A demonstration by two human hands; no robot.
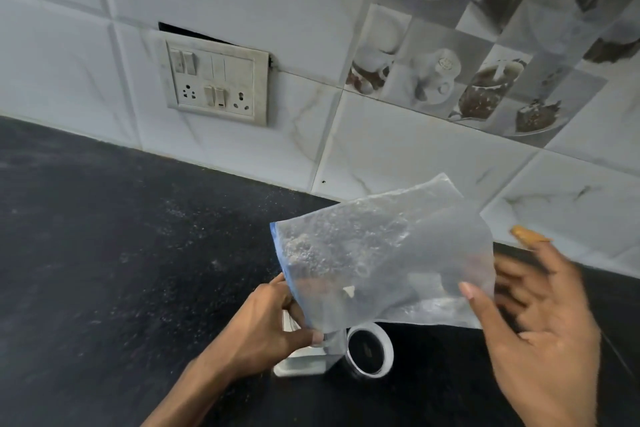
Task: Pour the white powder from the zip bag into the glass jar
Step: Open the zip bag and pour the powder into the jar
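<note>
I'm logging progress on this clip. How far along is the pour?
Nearly done, it seems: the bag looks almost empty, only powder residue clinging inside. In hand: the left hand pinches its lower corner over the jar; the right hand is open at the other edge. The jar's fill is hidden. Left: perhaps shaking out residue.

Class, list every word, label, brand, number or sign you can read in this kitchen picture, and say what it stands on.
None can be read.
Zip bag: clear plastic with a blue zip edge, no print visible.
Switchboard: switches and sockets, no readable markings.
Picture tiles: a small round emblem on one printed cup, too blurred to read.
Lid on the counter: a faint mark inside, too small to read.
</note>
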